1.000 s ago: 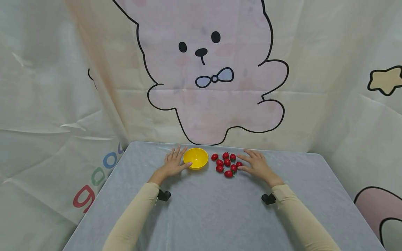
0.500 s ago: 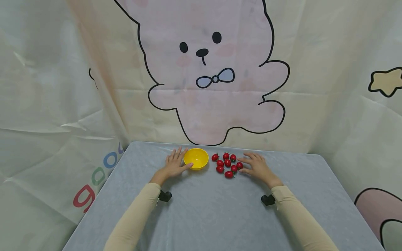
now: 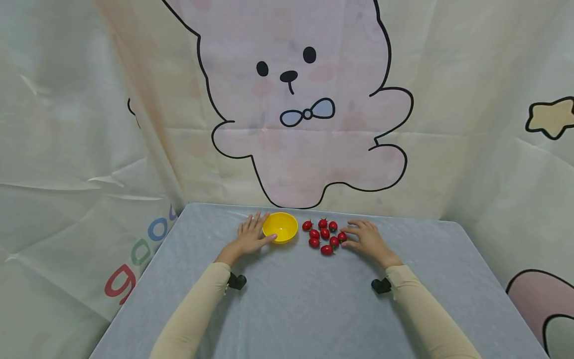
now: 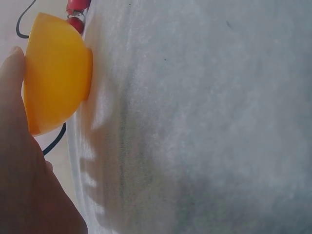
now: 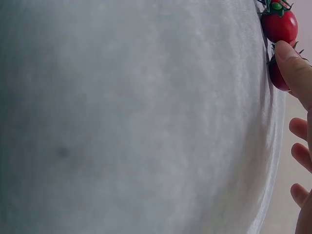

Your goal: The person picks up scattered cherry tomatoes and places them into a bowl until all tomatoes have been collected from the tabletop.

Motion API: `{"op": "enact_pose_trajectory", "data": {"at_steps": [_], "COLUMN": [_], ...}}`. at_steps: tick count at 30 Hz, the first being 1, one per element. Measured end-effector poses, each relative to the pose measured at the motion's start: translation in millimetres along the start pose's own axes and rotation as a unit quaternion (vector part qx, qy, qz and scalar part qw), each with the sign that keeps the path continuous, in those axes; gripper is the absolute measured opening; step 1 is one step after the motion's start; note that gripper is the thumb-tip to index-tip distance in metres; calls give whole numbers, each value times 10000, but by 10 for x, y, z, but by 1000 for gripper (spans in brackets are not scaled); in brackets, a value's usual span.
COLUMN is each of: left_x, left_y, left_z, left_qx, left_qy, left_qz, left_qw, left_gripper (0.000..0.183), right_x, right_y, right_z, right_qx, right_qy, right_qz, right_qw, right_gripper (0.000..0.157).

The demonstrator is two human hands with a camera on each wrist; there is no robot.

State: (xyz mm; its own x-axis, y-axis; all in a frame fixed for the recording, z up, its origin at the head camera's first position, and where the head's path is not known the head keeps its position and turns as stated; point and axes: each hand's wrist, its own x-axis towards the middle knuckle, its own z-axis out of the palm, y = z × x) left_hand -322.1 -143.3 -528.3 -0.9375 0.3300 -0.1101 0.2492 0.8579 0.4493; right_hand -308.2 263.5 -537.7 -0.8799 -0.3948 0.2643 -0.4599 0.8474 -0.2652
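Note:
In the head view my left hand (image 3: 249, 236) lies at the left side of a yellow bowl (image 3: 287, 230), its fingers straight and spread. The thumb touches the near rim of the bowl; in the left wrist view the bowl (image 4: 58, 73) stands upright beside that thumb. To the right of the bowl sit several cherry tomatoes (image 3: 325, 233) with green stems. My right hand (image 3: 368, 241) is at their right edge, thumb and forefinger on either side of the outermost cherry tomato (image 3: 342, 237). Up close, the thumb (image 5: 295, 68) overlaps a tomato; whether it touches is unclear.
A pale grey-blue cloth (image 3: 296, 309) covers the table. Behind it hangs a curtain (image 3: 448, 164) with a printed bear, close to the table's back edge. Each wrist wears a small black camera mount (image 3: 381, 285).
My right thumb and forefinger have drawn slightly closer around the outermost tomato. The left hand, the bowl and the tomatoes stay in place apart from a slight shift of the view.

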Motion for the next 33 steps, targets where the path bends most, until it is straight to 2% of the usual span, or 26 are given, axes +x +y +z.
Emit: {"op": "enact_pose_trajectory", "data": {"at_steps": [14, 21, 26, 33], "left_x": [-1, -22, -24, -29], "left_y": [-8, 9, 11, 37], "left_z": [32, 4, 4, -9], "left_qx": [-28, -24, -65, -74], "left_qy": [18, -28, -7, -32], "left_qz": [-43, -79, -77, -157], "left_qw": [10000, 10000, 9999, 9998], "left_gripper": [91, 91, 97, 99], "right_x": [37, 78, 94, 181], "right_y": [10, 24, 15, -13], "right_z": [18, -7, -37, -147], "right_qx": [-18, -4, 8, 18], "right_qy": [191, 221, 231, 273], "right_qz": [200, 297, 252, 258], "right_qw": [9996, 9993, 9994, 9993], "right_gripper": [37, 39, 38, 37]}}
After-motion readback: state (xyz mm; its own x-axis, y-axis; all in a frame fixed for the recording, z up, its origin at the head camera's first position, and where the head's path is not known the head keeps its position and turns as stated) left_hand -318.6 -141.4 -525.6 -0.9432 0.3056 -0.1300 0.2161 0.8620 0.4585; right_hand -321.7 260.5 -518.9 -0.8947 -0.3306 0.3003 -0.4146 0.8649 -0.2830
